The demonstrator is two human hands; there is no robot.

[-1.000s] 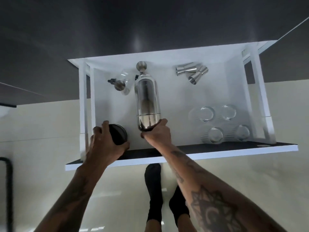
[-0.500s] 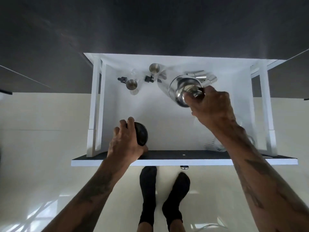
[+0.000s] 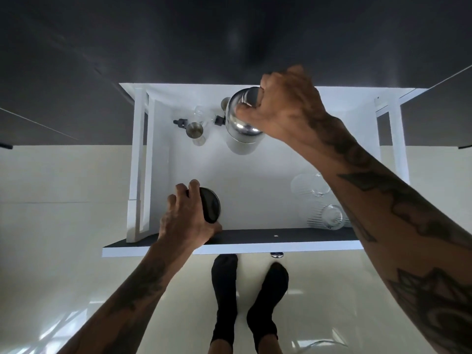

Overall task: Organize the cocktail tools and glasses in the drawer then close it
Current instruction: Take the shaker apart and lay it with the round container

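Observation:
The white drawer (image 3: 139,159) is pulled out below me. My right hand (image 3: 286,106) grips the top of a steel cocktail shaker (image 3: 242,129), which stands upright at the drawer's back middle. My left hand (image 3: 186,215) is closed around a dark round container (image 3: 210,208) at the front left corner. A small steel jigger (image 3: 194,129) and clear glass pieces (image 3: 201,114) sit at the back left. Ribbed clear glasses (image 3: 329,215) lie at the front right, partly hidden by my right forearm.
The drawer's dark front panel (image 3: 281,236) with a metal knob (image 3: 277,254) faces my feet in black socks (image 3: 224,290) on a pale glossy floor. A dark countertop (image 3: 178,42) spans above the drawer.
My right hand lifted the shaker from lying flat in the drawer's middle, swung it right, then stood it upright at the back middle. My left hand stayed on the dark container.

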